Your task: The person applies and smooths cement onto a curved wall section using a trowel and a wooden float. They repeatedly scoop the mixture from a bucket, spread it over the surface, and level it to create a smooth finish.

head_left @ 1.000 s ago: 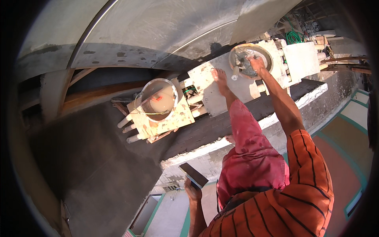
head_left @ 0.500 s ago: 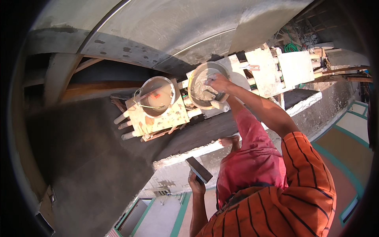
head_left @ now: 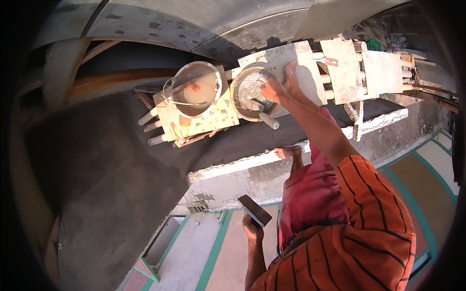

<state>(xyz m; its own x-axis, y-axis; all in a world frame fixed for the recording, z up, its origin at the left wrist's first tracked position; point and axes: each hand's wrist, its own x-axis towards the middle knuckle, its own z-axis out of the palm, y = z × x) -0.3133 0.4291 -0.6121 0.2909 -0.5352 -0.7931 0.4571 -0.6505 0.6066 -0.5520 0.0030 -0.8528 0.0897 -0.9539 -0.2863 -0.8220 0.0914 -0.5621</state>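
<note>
My left hand grips a flat rectangular float with a dark face. My right hand reaches into a bucket of grey wet mix, fingers closed on something I cannot make out. A pale tool handle sticks out over that bucket's lower rim. A second bucket beside it holds murky liquid, with a red-orange object inside. One bare foot is on the board right of the mix bucket; the other is at a rough white ledge.
Boards on poles form a platform, with orange-handled pliers on it. A coiled green hose lies behind. A grey curved surface spans the top. Dark plastered surface is at left; painted panels appear far below.
The mix bucket has shifted left beside the second bucket, my right hand moving with it. My upper foot now rests right of that bucket instead of left. The pliers have come into sight.
</note>
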